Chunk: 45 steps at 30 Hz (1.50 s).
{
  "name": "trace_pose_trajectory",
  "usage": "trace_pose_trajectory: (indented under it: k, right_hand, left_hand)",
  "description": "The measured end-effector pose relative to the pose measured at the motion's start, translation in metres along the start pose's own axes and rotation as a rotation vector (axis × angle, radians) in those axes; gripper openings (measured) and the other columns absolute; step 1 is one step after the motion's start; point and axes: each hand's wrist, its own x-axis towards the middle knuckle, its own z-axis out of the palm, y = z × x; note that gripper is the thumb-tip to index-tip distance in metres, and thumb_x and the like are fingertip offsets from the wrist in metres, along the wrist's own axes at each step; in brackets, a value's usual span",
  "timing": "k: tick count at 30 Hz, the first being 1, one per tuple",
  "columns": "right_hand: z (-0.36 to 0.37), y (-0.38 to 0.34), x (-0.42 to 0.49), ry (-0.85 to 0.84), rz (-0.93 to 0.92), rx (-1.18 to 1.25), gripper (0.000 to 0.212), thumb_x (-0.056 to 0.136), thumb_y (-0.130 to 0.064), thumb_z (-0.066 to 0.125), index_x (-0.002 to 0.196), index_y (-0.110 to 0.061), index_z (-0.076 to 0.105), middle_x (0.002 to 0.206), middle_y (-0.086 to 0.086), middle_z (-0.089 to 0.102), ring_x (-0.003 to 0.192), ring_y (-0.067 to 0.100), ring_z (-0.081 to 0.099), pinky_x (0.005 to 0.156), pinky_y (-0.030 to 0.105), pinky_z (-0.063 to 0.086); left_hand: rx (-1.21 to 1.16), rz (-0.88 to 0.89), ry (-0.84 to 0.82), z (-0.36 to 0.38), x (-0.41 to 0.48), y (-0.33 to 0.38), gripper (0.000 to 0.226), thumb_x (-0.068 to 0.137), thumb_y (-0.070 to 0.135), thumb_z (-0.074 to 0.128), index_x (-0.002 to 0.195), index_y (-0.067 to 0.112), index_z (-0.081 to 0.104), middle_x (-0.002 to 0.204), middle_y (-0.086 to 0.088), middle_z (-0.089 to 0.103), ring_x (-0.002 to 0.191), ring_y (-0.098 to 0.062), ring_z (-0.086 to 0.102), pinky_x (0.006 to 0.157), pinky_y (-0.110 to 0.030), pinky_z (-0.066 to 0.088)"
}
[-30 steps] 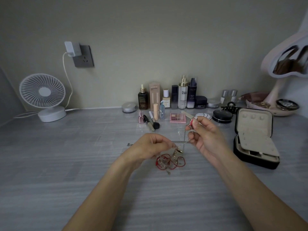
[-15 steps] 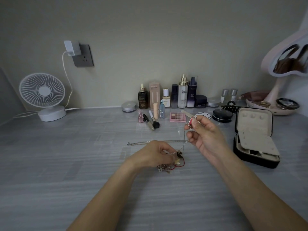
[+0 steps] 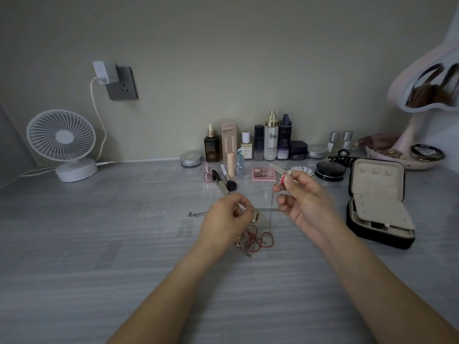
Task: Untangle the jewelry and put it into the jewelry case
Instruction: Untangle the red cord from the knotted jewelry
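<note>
At the far left, a white desk fan (image 3: pixel 60 137) is standing on the grey worktop (image 3: pixel 99 244), its cable being led up to a white charger (image 3: pixel 104 72) plugged into the wall. Further right, cosmetic bottles are being kept in a row against the wall. Their labels are too small and blurred to be read, apart from a large "H" on the tall white bottle (image 3: pixel 270 142). A pink eyeshadow palette (image 3: pixel 263 173) is lying in front of them.

At centre, the jewelry tangle (image 3: pixel 253 240), red cord with small charms, is hanging below the left hand (image 3: pixel 223 224), whose fingers are pinched narrowly on it. A silver chain (image 3: pixel 272 202) is being stretched across to the right hand (image 3: pixel 305 204), whose fingers are curled round it, a red charm (image 3: pixel 284 178) being pinched at the tips.

To the right, apart from the hands, the black jewelry case (image 3: pixel 377 202) is lying open, its beige lining showing. A pink mirror (image 3: pixel 427 88) is standing behind it.
</note>
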Motion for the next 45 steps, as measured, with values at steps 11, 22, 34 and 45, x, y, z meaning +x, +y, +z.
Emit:
trace_pose_trajectory:
  k: [11,22,34,45]
  right_hand:
    - [0.003,0.011,0.001,0.074,0.087,-0.224,0.016,0.095,-0.014,0.05,0.081,-0.018,0.057,0.076,0.005,0.066,0.051,0.008,0.064,0.046,0.017,0.044]
    - [0.005,0.014,0.0,0.038,0.111,-0.233,0.014,0.094,-0.013,0.05,0.083,-0.013,0.056,0.072,0.004,0.066,0.053,0.006,0.063,0.049,0.017,0.045]
    - [0.002,0.012,0.003,0.027,0.133,-0.13,0.016,0.094,-0.012,0.049,0.08,-0.013,0.055,0.069,0.004,0.064,0.049,0.005,0.06,0.046,0.015,0.043]
    - [0.0,0.011,0.004,0.047,0.128,-0.088,0.014,0.093,-0.011,0.051,0.081,-0.014,0.056,0.068,0.005,0.065,0.051,0.007,0.059,0.047,0.017,0.045]
  left_hand:
    - [-0.316,0.03,0.004,-0.002,-0.001,0.007,0.012,0.089,0.011,0.058,0.079,0.018,0.058,0.042,0.009,0.049,0.04,-0.002,0.042,0.046,-0.015,0.036]
    - [-0.483,-0.031,-0.13,-0.006,0.0,0.01,0.023,0.096,0.014,0.045,0.083,0.012,0.063,0.066,-0.004,0.062,0.045,0.0,0.05,0.047,-0.012,0.04]
    - [-0.603,-0.271,-0.355,-0.013,-0.001,0.015,0.02,0.093,0.006,0.043,0.095,0.013,0.061,0.069,-0.005,0.07,0.048,-0.01,0.049,0.051,-0.022,0.038]
    - [-0.259,-0.244,-0.308,-0.015,0.005,0.005,0.014,0.088,0.005,0.056,0.093,0.015,0.063,0.046,0.011,0.043,0.04,-0.003,0.037,0.045,-0.016,0.031]
